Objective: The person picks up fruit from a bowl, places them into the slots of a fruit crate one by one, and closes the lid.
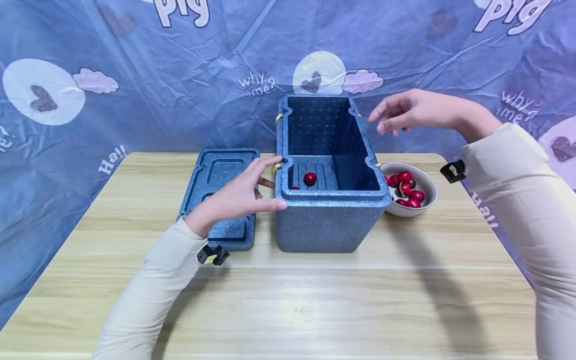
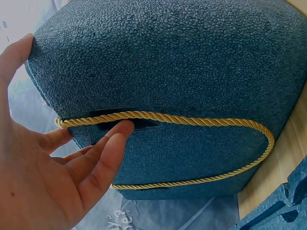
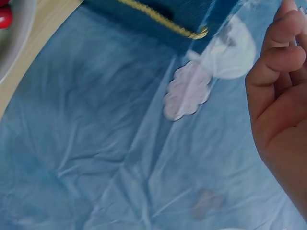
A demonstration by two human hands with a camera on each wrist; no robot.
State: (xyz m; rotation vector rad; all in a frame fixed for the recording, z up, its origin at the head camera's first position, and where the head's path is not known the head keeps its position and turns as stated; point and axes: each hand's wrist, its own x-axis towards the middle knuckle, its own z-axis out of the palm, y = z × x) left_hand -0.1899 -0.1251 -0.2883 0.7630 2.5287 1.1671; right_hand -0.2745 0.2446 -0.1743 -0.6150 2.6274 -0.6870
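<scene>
A blue-grey foam box (image 1: 330, 225) with its top uncovered stands in the middle of the table. Inside on its floor lies a red cherry (image 1: 310, 178), and part of another red one shows by the left wall. My left hand (image 1: 240, 192) touches the box's left rim with spread fingers, its fingertips by the yellow rope handle (image 2: 192, 120) in the left wrist view. My right hand (image 1: 416, 111) hovers in the air right of the box, fingers loosely bent, nothing visible in it. Below it sits a white bowl (image 1: 429, 180) holding several cherries (image 1: 405, 176).
The box's lid (image 1: 229, 160) lies on the wooden table (image 1: 288, 305), left of the box and partly under my left arm. A blue printed cloth (image 1: 189, 90) hangs behind the table.
</scene>
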